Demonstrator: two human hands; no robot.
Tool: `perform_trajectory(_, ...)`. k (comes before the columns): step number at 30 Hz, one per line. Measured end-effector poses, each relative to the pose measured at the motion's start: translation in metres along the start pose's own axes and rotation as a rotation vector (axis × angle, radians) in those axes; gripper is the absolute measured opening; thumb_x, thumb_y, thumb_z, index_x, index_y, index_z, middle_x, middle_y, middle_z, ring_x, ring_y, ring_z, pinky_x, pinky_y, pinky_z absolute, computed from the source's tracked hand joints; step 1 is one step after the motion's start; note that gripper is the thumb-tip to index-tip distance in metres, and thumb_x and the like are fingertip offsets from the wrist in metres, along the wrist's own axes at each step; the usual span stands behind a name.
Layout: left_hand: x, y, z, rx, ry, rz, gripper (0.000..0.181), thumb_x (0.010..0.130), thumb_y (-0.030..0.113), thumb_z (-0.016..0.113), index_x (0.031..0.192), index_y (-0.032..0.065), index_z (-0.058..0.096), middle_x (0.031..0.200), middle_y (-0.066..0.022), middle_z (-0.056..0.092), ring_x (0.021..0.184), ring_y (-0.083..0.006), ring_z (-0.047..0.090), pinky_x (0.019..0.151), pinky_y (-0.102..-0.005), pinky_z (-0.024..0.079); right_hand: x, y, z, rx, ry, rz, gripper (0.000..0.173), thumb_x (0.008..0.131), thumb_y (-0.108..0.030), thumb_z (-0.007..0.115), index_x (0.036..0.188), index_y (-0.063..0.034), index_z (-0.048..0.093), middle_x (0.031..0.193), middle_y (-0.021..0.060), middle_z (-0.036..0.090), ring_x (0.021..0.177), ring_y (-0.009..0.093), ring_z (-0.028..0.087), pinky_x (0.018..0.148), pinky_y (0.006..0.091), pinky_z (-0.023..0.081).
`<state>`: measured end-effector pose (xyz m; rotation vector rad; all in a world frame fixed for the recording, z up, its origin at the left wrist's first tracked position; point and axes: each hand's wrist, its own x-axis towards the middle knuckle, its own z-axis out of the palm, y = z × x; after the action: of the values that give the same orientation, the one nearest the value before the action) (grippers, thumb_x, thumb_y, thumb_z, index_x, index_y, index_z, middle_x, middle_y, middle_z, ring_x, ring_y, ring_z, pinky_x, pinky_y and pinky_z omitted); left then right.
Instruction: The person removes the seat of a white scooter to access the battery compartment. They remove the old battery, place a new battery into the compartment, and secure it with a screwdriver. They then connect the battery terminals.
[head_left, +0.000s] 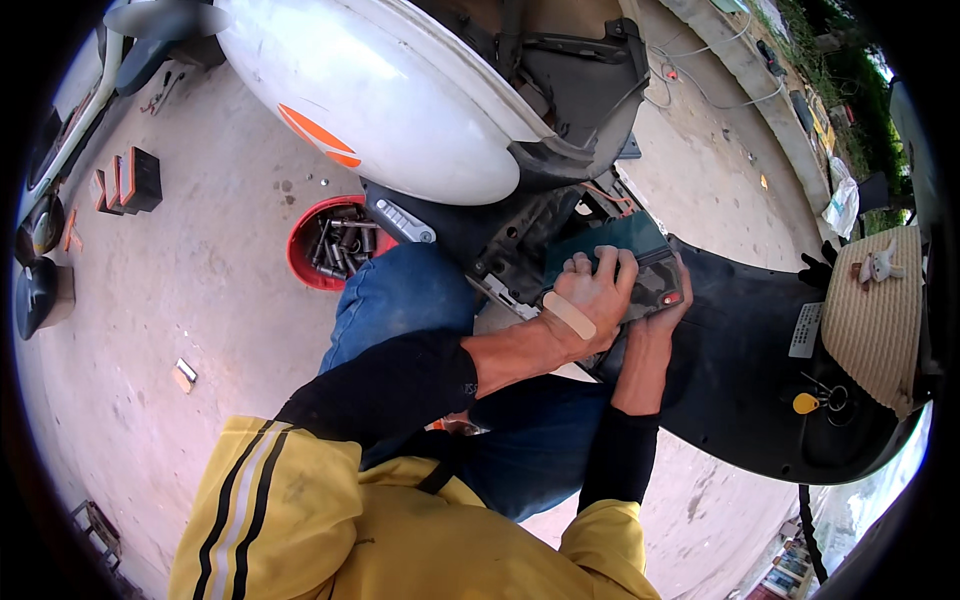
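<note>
A dark battery block (600, 244) with a teal face lies tilted over the opened middle frame of an electric scooter. A red terminal (670, 299) shows at its near right corner. My left hand (592, 292), with an adhesive bandage (569, 316) near the wrist, rests on the block with curled fingers. My right hand (667, 311) grips the block's right end; its palm side is hidden. Below the battery, the scooter's frame opening (517, 247) shows dark plastic and a metal rail (504, 295). An orange wire (611, 196) runs behind the block.
The white scooter body (375, 97) rises ahead, beside a folded footpeg (405, 221). A red bowl (296, 259) of sockets stands left of my knee. Several batteries (139, 180) sit on the concrete floor. Rightward extend a black panel (720, 337), a keyring (836, 401) and a woven basket (870, 322).
</note>
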<state>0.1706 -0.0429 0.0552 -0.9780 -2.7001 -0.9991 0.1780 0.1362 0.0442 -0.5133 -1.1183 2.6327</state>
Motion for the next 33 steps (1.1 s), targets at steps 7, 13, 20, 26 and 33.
perform_trajectory(7,0.017,-0.007,-0.002,-0.125,-0.088,-0.139,0.096,0.069,0.028,0.096,0.138,-0.0048,0.038,0.121,-0.0209,0.054,0.103,-0.0438,0.071,0.079,-0.0491,0.063,0.032,0.011,-0.007,-0.06,0.062,0.012,0.046,0.104,-0.035,0.051,0.123,0.0015,0.071,0.117,0.0159,0.076,0.106,0.03,0.074,0.096,0.0434,0.059)
perform_trajectory(13,0.035,-0.01,-0.006,-0.176,-0.151,-0.355,0.09,0.072,0.033,0.095,0.133,-0.004,0.04,0.124,-0.0246,0.056,0.1,-0.0447,0.074,0.08,-0.0505,0.063,0.055,0.028,0.015,-0.231,0.067,-0.158,0.052,0.108,-0.04,0.049,0.13,0.0033,0.068,0.123,0.0161,0.075,0.109,0.027,0.072,0.098,0.0407,0.058)
perform_trajectory(20,0.061,-0.018,-0.003,-0.151,-0.189,-0.382,0.085,0.074,0.039,0.092,0.128,-0.0054,0.043,0.122,-0.0275,0.061,0.099,-0.0467,0.074,0.083,-0.0525,0.062,0.078,0.026,0.014,-0.741,0.077,-0.24,0.069,0.089,-0.048,0.086,0.13,0.0042,0.068,0.116,0.0168,0.075,0.103,0.02,0.071,0.093,0.034,0.057)
perform_trajectory(26,0.085,-0.03,0.005,-0.069,-0.227,-0.313,0.088,0.079,0.032,0.077,0.141,-0.019,0.04,0.121,-0.035,0.067,0.108,-0.048,0.072,0.092,-0.0521,0.06,0.08,0.012,0.048,-1.428,0.264,-0.347,0.113,0.071,-0.068,0.092,0.145,0.0084,0.053,0.134,0.0296,0.067,0.122,0.036,0.068,0.106,0.0414,0.053)
perform_trajectory(33,0.099,-0.035,0.026,-0.016,-0.146,-0.236,0.092,0.079,0.037,0.077,0.138,-0.024,0.043,0.111,-0.0312,0.074,0.107,-0.0442,0.074,0.093,-0.0492,0.06,0.111,0.008,0.033,-1.664,0.204,-0.207,0.12,0.073,-0.086,0.069,0.143,0.0106,0.055,0.134,0.0365,0.067,0.126,0.051,0.066,0.108,0.0509,0.052)
